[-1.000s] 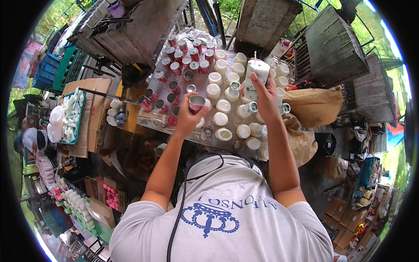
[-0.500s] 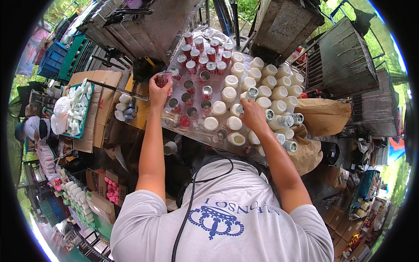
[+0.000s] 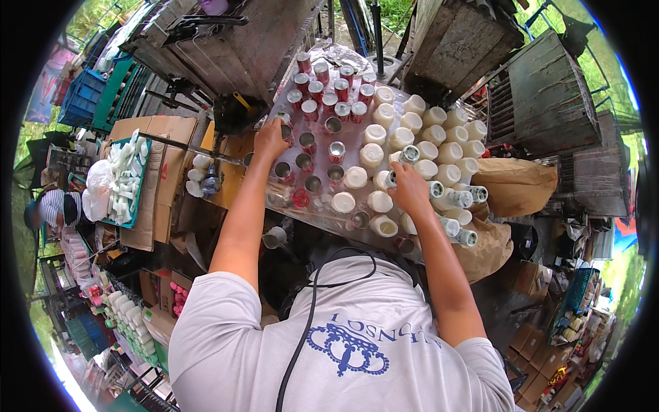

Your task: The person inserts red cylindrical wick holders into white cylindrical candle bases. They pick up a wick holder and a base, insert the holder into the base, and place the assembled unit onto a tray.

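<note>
My left hand (image 3: 272, 142) is at the left side of the table, its fingers closed round a red can (image 3: 287, 131) that they partly hide. Several red cans with silvery ends (image 3: 316, 90) stand in rows at the far side. Nearer me, other cans show dark open mouths, such as an open can (image 3: 304, 162). At the right, my right hand (image 3: 410, 189) is closed on a small clear cylinder with a dark end (image 3: 391, 179). Round it stand white round-topped containers (image 3: 426, 169). Similar clear cylinders with greenish-silver ends (image 3: 409, 154) lie on top of some of them.
A red ring-shaped piece (image 3: 301, 198) lies on the pale tabletop (image 3: 278, 194). Brown paper (image 3: 515, 185) bulges at the right edge. Dark metal boxes (image 3: 463, 51) stand beyond the table. At left, a teal tray (image 3: 144, 175) of white pieces rests on cardboard.
My left hand has brought the red can from above the left edge down among the other cans. The right hand stays by the white containers. The view has shifted slightly.
</note>
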Demonstrator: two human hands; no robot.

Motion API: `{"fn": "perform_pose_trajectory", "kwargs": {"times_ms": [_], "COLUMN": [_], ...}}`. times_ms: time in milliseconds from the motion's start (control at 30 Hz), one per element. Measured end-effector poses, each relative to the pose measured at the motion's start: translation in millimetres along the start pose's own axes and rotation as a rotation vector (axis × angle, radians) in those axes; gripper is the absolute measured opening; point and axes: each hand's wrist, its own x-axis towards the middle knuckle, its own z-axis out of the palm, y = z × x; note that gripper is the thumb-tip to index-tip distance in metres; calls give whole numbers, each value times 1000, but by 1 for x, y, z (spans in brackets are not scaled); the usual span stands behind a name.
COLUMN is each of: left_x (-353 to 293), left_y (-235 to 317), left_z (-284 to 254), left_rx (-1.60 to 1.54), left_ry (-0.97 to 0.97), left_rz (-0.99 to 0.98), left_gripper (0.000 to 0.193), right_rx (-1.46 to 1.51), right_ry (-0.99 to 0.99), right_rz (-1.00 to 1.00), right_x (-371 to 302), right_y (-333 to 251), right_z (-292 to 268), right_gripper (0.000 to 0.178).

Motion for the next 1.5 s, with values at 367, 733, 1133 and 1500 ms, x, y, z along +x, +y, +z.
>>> {"fn": "perform_pose_trajectory", "kwargs": {"times_ms": [367,733,1133,1500], "left_x": [3,60,77,-44], "left_y": [-13,-46,-28,96], "left_z": [33,31,21,-84], "left_rx": [186,-53,-308,-2247], "left_ry": [-126,62,250,33], "left_rz": [-31,-232,-167,157], "left_gripper": [56,89,67,34], "right_rx": [-39,278,337,675], "right_ry": [162,577,684,543], "right_rz": [-94,-50,19,-114], "right_x": [-9,-96,-123,-81], "right_y": [-22,-11,-7,-49], "right_z": [-29,-69,-73,-96], "right_gripper": [59,27,18,21]}}
